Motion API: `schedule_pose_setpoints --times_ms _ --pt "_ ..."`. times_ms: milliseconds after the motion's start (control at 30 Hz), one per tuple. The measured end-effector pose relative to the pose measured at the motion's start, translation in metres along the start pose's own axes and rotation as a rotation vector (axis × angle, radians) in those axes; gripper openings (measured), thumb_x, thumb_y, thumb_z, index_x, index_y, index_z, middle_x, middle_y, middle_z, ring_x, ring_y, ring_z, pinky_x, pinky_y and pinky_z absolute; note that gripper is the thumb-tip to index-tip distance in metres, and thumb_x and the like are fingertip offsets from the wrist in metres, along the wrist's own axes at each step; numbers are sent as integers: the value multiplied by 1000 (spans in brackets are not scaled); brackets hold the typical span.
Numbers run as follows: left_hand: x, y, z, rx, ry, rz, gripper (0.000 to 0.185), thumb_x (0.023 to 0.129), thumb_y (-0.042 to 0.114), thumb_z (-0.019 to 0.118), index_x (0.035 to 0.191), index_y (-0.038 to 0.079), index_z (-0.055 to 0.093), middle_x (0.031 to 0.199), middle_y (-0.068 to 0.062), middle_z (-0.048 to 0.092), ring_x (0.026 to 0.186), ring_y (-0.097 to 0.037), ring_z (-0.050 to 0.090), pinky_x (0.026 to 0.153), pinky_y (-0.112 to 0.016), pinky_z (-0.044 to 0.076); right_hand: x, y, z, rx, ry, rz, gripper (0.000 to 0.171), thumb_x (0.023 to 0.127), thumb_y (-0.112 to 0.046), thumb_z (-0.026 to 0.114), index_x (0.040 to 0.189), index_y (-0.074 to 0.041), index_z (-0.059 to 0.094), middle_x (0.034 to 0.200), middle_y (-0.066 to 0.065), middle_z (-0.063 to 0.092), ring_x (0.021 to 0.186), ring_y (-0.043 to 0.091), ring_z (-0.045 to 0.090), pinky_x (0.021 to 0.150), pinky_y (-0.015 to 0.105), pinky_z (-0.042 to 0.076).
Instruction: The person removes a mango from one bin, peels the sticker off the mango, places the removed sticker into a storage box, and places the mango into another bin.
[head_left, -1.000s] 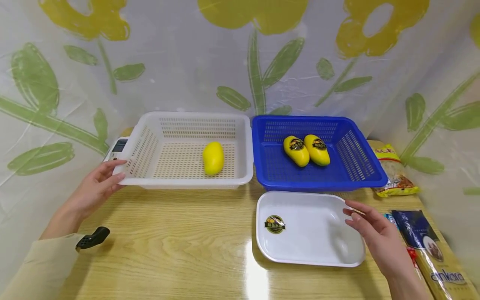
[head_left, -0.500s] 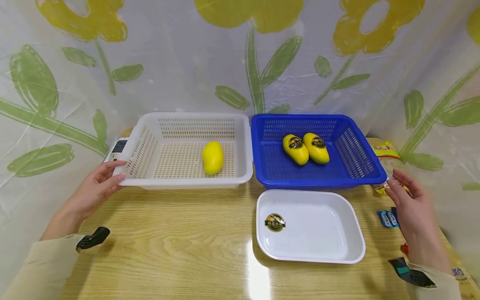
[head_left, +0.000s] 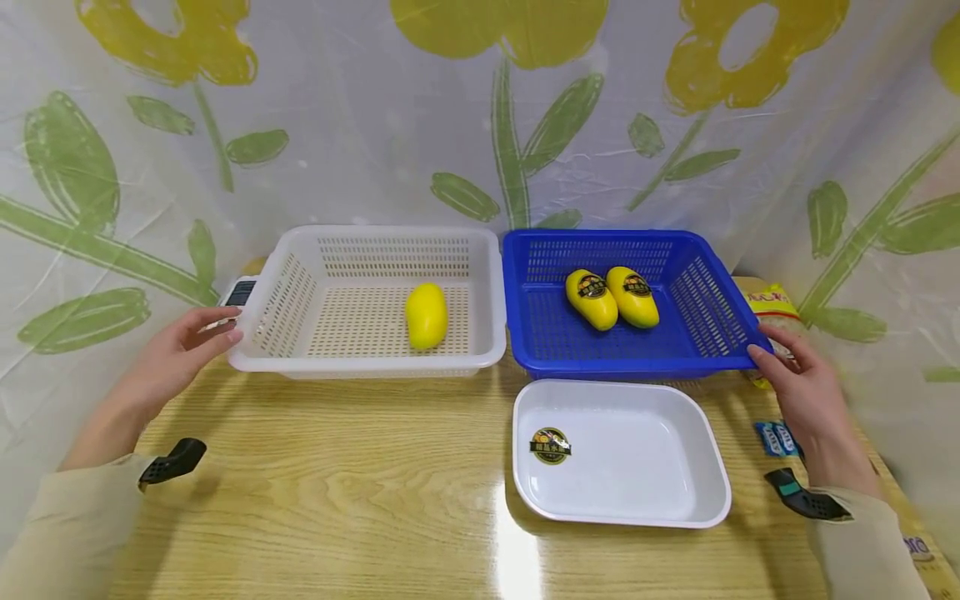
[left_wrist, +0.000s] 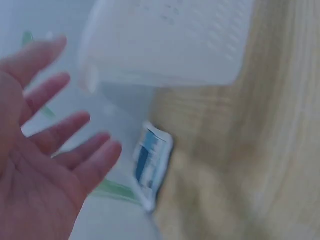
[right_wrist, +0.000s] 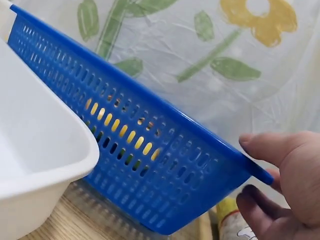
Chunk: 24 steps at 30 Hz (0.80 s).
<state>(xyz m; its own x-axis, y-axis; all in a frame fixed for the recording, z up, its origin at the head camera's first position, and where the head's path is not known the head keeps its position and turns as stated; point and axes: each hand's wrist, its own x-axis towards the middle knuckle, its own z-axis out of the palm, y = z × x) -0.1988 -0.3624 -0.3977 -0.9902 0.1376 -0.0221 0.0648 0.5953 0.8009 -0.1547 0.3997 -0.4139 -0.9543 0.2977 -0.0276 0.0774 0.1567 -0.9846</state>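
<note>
Your right hand [head_left: 806, 392] pinches the near right corner of the blue basket [head_left: 720, 360], thumb on the rim, fingers [right_wrist: 260, 207] curled beneath. Two mangoes [head_left: 611, 297] lie inside it. Your left hand [head_left: 176, 358], fingers spread wide, sits just beside the white basket [head_left: 360, 364] on the surface [head_left: 337, 475].

Near left: I see bare table [head_left: 337, 483], open passage.
Far: white basket [head_left: 480, 360] and blue basket [head_left: 525, 354] touching, no gap.
Near right: white tray [head_left: 622, 521] blocks.
Right edge: packets [head_left: 776, 437] crowd.
</note>
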Motion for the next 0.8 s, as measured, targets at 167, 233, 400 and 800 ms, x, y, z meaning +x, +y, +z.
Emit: schedule_pose_setpoints --times_ms 167,233,400,800 --pt "7 31 -4 99 6 -5 61 100 41 53 148 7 35 156 -19 27 140 -42 28 102 -22 38 3 3 -2 -25 -37 17 57 92 -27 68 145 -20 49 146 0 36 103 -1 51 77 5 45" --pt "9 46 -1 96 18 18 60 100 41 54 147 8 37 155 -15 29 140 -40 30 102 -22 38 3 3 -2 34 -52 16 58 92 -25 69 146 -18 48 147 1 35 99 -5 54 77 5 46" --pt "13 82 14 57 20 98 53 100 36 55 143 9 42 149 -11 39 135 -34 39 83 -2 36 2 3 1 163 -77 48 63 92 -21 69 149 -14 43 149 3 30 97 -4 58 78 8 48" --pt "17 153 64 -80 -158 196 47 100 31 58 142 15 45 146 -1 44 134 -25 44 103 -31 43 2 1 3 337 -122 46 66 92 -11 67 150 -6 36 125 -4 47 95 4 64 82 16 53"
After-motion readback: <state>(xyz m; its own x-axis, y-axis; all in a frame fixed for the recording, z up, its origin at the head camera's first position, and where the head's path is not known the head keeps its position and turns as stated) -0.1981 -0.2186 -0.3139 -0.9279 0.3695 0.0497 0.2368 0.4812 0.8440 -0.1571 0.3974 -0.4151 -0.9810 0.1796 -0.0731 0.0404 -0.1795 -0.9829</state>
